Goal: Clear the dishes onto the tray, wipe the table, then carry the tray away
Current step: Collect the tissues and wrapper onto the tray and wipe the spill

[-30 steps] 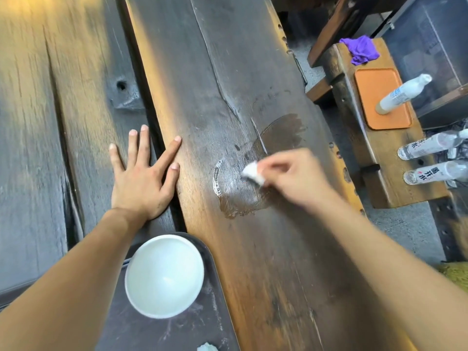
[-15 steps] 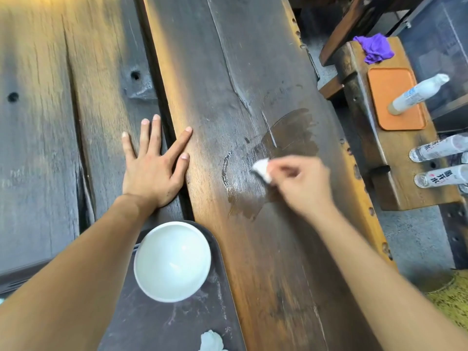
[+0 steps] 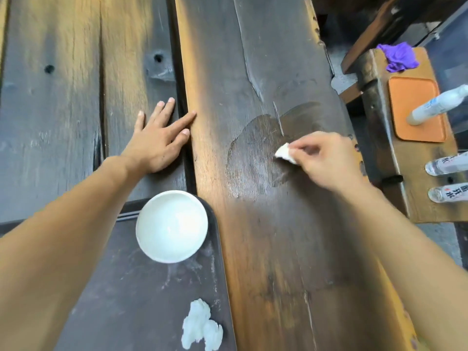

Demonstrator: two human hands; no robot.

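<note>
My right hand (image 3: 326, 158) pinches a small white tissue wad (image 3: 285, 152) and presses it on a wet smear (image 3: 255, 153) on the dark wooden table (image 3: 253, 59). My left hand (image 3: 158, 140) lies flat on the table with fingers spread, holding nothing. Near the bottom left, a dark tray (image 3: 126, 300) carries a white bowl (image 3: 171, 226) and a crumpled white tissue (image 3: 201, 328). My left forearm crosses over the tray's left part.
Right of the table stands a wooden bench (image 3: 415, 198) with an orange tray (image 3: 415, 107), a purple cloth (image 3: 398, 57), a white bottle (image 3: 440, 103) and two clear labelled bottles (image 3: 448, 178). The table's right edge runs close to my right hand.
My right hand has slid the tissue wad to the right across the wet patch, which now looks spread thinner. My left hand stays flat on the table. The view has shifted.
</note>
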